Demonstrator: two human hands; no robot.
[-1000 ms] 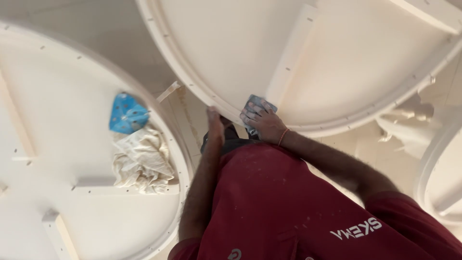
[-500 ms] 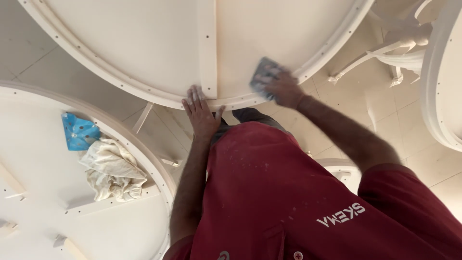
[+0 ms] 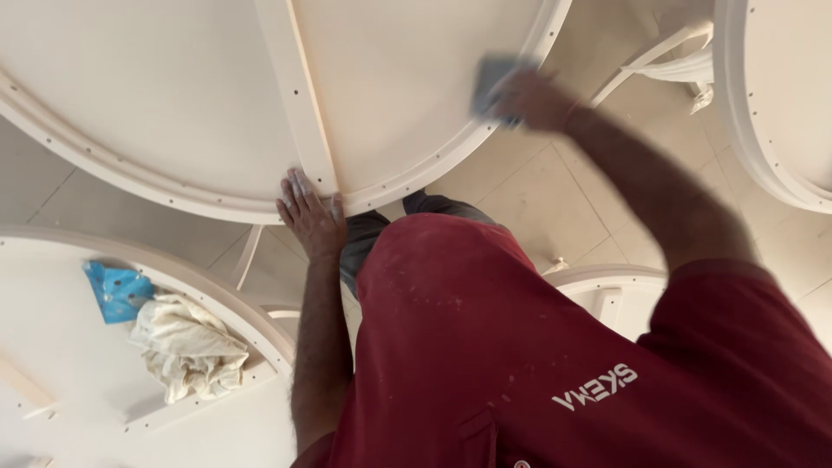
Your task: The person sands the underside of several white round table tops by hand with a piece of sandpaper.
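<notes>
- My right hand (image 3: 530,97) presses a grey-blue sanding pad (image 3: 490,83), fingers closed over it, onto the rim of the round cream tabletop (image 3: 173,78).
- Half a second ago the pad sat further back along that rim; it has slid onward, so I judge the sanding is working around the edge.
- My left hand (image 3: 310,217) lies flat and open, holding nothing, where the tabletop's centre batten (image 3: 290,87) meets the rim.
- Beyond the rim is bare tiled floor (image 3: 537,195), with a chair frame (image 3: 667,61) further off.
- Left of the tabletop, on a second top (image 3: 52,347), lie a rag (image 3: 186,347) and a blue sheet (image 3: 117,290).

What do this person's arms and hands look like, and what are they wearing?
Both arms are bare and hairy below short dark red sleeves. The left hand has no glove, and pale dust marks its fingers. The right hand is blurred, also ungloved. The red shirt carries white dust specks.
</notes>
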